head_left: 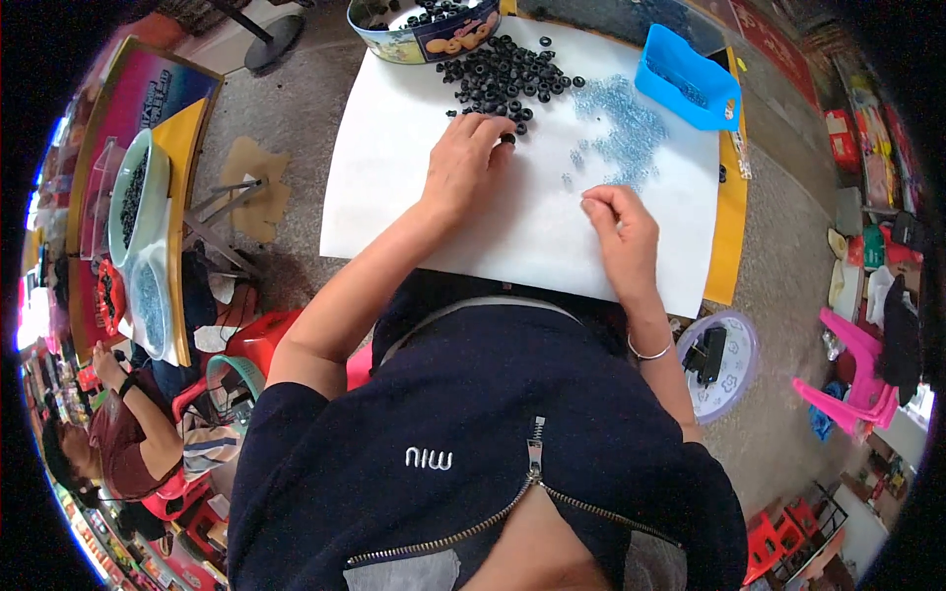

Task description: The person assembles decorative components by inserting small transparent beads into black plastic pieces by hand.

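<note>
My left hand [461,165] is closed at the near edge of a heap of small black ring-shaped parts [503,74]. One black part [507,139] sits at its fingertips, between thumb and fingers. To the right, my right hand [627,236] is pinched just below a spread of tiny clear bluish pieces [623,123]. Something very small and pale may be between its thumb and forefinger; it is too small to make out. Both hands are over the white sheet [394,187] on the table.
A round printed tin [424,44] with black parts stands behind the heap. At the back right is a blue plastic tray [690,84] holding clear pieces. A pale basin [724,369] is below the table's right edge. Another person [138,433] sits at a table on the left.
</note>
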A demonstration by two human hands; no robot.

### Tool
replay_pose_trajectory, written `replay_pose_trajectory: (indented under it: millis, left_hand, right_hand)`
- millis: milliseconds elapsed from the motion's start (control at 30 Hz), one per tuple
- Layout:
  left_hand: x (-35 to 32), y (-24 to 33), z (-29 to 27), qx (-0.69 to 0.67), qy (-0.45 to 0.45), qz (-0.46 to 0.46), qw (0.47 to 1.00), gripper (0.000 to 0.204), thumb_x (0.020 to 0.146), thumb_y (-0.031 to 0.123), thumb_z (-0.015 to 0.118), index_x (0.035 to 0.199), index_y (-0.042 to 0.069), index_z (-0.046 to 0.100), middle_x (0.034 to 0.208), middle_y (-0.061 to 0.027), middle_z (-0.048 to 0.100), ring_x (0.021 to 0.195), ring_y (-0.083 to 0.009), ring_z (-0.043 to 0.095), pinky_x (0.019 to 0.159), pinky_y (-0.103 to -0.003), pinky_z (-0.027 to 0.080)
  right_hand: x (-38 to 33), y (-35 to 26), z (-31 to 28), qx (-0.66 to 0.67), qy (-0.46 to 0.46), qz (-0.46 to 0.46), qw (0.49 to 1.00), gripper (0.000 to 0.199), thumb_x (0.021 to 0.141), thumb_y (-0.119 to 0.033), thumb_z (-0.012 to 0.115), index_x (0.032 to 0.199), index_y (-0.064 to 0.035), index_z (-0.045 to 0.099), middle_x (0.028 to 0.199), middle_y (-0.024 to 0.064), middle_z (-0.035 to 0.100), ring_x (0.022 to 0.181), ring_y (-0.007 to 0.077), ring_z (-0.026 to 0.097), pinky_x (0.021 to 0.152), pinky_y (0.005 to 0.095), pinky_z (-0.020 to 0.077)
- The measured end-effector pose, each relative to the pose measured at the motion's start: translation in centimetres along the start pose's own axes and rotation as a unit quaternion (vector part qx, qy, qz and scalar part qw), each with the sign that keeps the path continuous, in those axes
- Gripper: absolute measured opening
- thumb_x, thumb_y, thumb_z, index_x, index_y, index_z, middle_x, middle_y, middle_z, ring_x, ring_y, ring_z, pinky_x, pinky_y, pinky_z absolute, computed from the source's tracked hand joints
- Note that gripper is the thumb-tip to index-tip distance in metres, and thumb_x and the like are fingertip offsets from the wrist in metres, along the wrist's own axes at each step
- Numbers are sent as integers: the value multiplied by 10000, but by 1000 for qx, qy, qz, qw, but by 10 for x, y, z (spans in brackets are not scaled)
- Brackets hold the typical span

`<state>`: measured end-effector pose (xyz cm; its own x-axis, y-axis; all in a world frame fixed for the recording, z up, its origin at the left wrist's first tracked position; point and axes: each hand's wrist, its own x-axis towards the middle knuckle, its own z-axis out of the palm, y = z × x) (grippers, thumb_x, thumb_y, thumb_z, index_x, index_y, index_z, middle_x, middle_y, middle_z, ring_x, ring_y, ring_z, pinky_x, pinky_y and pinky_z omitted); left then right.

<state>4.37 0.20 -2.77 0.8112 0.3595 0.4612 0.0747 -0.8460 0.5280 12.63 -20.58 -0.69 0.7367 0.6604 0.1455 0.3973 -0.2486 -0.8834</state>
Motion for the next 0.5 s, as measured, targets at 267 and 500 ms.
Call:
replay_pose_trajectory:
  millis: [267, 500]
  left_hand:
    - [-11, 29, -14, -325, -36, -208, 922, 191, 881, 83, 628, 1062, 26, 605, 847, -39, 629, 721, -124, 597, 653, -262, 494]
    - [-35, 37, -15, -525, -104, -320, 782, 206, 893, 80, 614, 1081, -2, 594, 816, -29, 608, 726, -95, 573, 658, -233, 483]
  right_hand:
    - [14, 9, 0, -122, 70, -72, 987, 86, 817, -75, 638, 884, -21, 637, 817, 104, 592, 775, 262, 575, 714, 352, 449]
    - [26, 6, 22, -303, 35, -182, 935, 116, 789, -85, 638, 898, -47, 626, 860, 97, 587, 839, 283, 555, 758, 396, 427]
